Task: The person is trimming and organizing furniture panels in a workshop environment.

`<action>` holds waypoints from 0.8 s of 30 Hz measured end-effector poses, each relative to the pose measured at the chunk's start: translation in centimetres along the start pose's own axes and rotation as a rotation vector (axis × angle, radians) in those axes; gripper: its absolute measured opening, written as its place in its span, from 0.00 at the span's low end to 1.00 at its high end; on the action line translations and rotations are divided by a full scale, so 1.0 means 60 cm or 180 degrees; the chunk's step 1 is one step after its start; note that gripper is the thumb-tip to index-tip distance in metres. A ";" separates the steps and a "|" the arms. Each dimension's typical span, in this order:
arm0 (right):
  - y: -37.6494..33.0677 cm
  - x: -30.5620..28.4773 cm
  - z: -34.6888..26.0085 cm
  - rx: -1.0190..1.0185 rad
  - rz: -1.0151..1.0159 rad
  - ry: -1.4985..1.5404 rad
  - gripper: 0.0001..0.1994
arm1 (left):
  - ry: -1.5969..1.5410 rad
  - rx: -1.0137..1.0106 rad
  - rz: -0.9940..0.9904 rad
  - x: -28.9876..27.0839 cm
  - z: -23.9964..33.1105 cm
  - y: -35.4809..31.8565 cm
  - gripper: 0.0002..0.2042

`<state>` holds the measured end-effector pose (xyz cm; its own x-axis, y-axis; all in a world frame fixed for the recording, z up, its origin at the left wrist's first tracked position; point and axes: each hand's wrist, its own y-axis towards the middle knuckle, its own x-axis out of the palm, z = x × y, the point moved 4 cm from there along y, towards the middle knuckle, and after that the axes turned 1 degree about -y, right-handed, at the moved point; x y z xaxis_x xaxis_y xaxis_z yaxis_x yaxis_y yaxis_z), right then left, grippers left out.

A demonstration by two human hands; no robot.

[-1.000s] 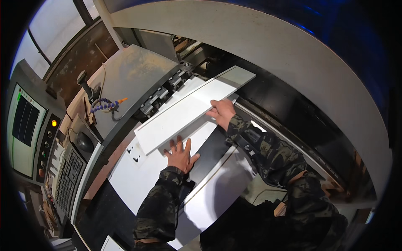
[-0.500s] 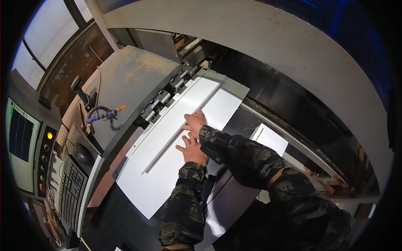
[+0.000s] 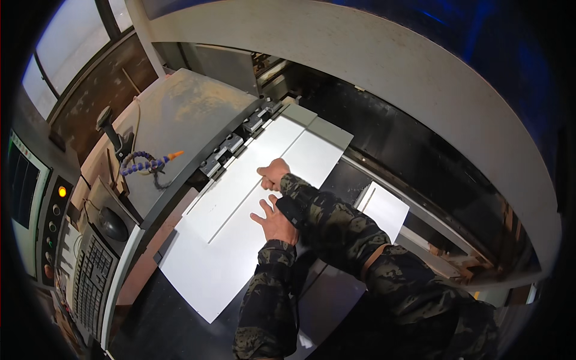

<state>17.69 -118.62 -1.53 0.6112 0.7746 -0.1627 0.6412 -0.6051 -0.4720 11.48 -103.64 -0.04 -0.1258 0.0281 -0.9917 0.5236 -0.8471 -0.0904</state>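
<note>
Two white boards on a machine table, two bare hands upon them

Strip [image 3: 243, 183]: narrow, white, lying flat on the board along its clamp side; long inner edge showing as a thin dark line; far end in grey shade.

Board [image 3: 207, 270]: white, wider than the strip, beneath it; set at a slant on the black table [image 3: 153, 306], near corner pointing toward the lower edge of view.

Left hand [image 3: 279, 227]: open, fingers spread, laid over the board just beside the strip's inner edge; holding nothing visible.

Right hand [image 3: 274, 174]: fingers curled, at the strip's inner edge, just beyond the left hand; whether it grips that edge or only presses cannot be told.

Sleeves [image 3: 336, 225]: dark camouflage, on both forearms.

Clamps [image 3: 230, 145]: grey metal, in a row along the strip's outer side, at the edge of a grey, dust-stained housing [image 3: 195, 105].

Hose [image 3: 144, 166]: jointed, blue, orange nozzle; on the housing.

Control side, left: black keyboard [image 3: 94, 282]; black mouse [image 3: 112, 224]; screen [image 3: 21, 186], partly cut by the rim of view; lit yellow lamp [image 3: 62, 191].

White piece [image 3: 384, 210]: small, right of the board, well apart from the hands.
</note>
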 end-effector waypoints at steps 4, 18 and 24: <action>0.007 0.005 0.010 0.0105 -0.0070 0.0321 0.20 | 0.0057 -0.0003 0.0223 0.013 -0.004 0.000 0.33; 0.011 -0.004 0.004 0.0305 0.0040 0.0322 0.18 | -0.0313 0.0047 0.0366 0.031 0.001 0.019 0.26; 0.206 -0.091 0.081 -0.1955 -0.0470 -0.0157 0.17 | -0.1745 0.0527 0.0199 -0.084 -0.059 -0.017 0.29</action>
<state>20.02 -129.45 -10.68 0.4831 0.8568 -0.1804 0.8755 -0.4751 0.0883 14.56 -101.06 4.73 -0.5403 -0.2664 -0.7982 0.4106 -0.9114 0.0261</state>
